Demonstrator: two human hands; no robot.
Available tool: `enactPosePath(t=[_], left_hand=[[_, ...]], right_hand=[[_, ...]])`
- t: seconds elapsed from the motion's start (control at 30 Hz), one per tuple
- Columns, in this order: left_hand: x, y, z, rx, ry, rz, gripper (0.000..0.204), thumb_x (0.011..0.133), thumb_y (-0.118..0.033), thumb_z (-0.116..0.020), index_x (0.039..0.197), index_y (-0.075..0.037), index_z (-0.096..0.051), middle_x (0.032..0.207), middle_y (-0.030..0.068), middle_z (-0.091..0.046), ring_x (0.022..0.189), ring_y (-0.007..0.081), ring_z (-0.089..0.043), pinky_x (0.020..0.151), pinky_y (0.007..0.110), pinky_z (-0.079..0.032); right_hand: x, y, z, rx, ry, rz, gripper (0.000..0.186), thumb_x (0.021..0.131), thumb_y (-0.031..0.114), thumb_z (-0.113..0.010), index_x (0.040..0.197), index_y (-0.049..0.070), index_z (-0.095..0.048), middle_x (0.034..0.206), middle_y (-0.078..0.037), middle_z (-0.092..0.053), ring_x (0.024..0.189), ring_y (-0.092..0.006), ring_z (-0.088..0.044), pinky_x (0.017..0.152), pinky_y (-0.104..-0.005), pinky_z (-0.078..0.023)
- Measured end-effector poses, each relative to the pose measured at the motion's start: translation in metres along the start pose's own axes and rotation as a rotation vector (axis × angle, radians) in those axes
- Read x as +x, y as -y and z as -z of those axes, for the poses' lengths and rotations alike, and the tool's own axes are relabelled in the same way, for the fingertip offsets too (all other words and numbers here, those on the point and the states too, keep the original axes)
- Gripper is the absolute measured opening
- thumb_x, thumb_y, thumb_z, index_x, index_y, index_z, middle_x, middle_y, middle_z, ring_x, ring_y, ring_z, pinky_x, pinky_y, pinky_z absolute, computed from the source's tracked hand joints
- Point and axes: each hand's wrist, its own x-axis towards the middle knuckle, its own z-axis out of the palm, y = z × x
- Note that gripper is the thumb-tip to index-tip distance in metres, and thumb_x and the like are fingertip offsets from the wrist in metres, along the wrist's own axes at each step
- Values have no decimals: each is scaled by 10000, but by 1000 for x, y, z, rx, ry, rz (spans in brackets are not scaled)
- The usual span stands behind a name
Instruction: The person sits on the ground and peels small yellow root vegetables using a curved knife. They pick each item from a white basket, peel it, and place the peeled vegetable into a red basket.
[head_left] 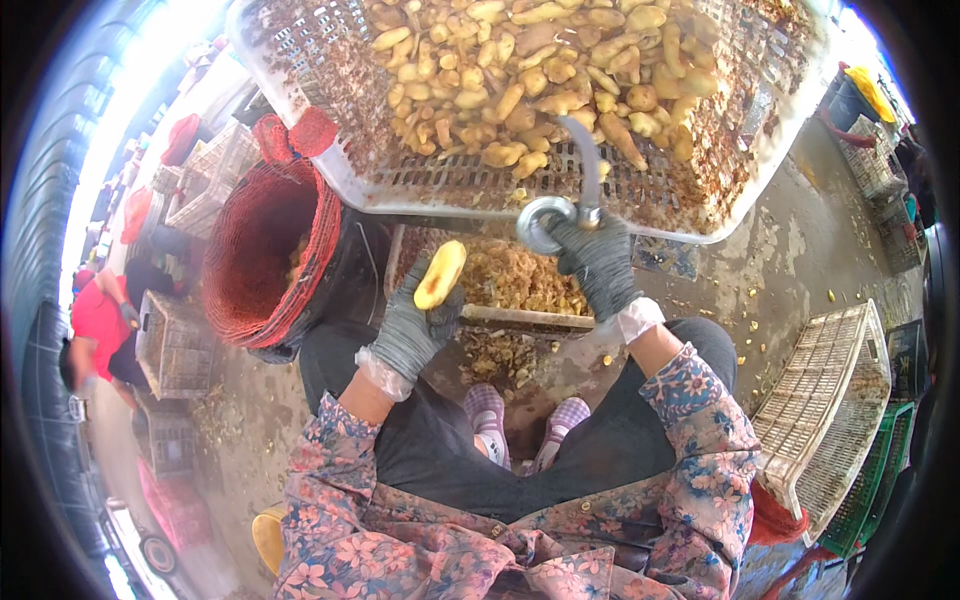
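My left hand (425, 318), in a grey knit glove, is closed around an oval peeled yellow root piece (440, 274) that looks like ginger, its pale face turned up. My right hand (598, 262), gloved alike, grips a curved hook knife (588, 165) with its blade pointing up and away. A round metal ring (545, 224) sits at the knife's base beside my fingers. Beyond both hands, a large white plastic crate (450, 200) bears a heap of similar yellow pieces (540, 75) and brown peel scraps. The knife's blade overlaps the heap's near edge in view.
Below the crate, a lower tray (570, 321) contains peelings. A red mesh sack (270, 260) lines a dark bucket at left. White crates (825, 400) stand at right, beside a green crate (878, 480). Farther left, a person in red (100, 325) bends near stacked crates. Scraps litter the wet floor.
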Motion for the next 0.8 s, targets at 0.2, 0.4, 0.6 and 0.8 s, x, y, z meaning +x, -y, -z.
enactPosePath(t=[0.2, 0.4, 0.6, 0.8], left_hand=[[-7, -3, -11, -267, 148, 226, 456, 831, -467, -600, 1043, -66, -544, 796, 97, -585, 558, 187, -522, 415, 266, -445], [-25, -3, -28, 228, 162, -92, 422, 812, -344, -624, 1088, -34, -548, 924, 146, -612, 761, 272, -604, 611, 351, -545], [-17, 6, -15, -447, 70, 316, 460, 821, -334, -608, 1130, -1, -535, 953, 171, -617, 814, 285, -631, 641, 370, -563], [-10, 10, -13, -437, 110, 493, 401, 832, -352, -613, 1060, -25, -564, 820, 102, -629, 643, 219, -626, 467, 292, -533]], right_hand=[[-30, -14, -16, 21, 222, -62, 285, 795, 224, -750, 951, 15, -634, 692, -19, -620, 506, -64, -558, 436, -205, -449], [-12, -5, -15, -13, 109, -29, 281, 797, 212, -747, 943, 3, -628, 730, -25, -631, 545, -70, -571, 452, -210, -464], [-26, -8, -21, 106, 161, -74, 262, 777, 186, -759, 916, 9, -625, 732, -37, -637, 533, -71, -563, 442, -214, -461], [-11, -4, -15, 1, -15, 83, 265, 769, 148, -751, 955, 0, -635, 751, -51, -644, 532, -101, -579, 416, -220, -450]])
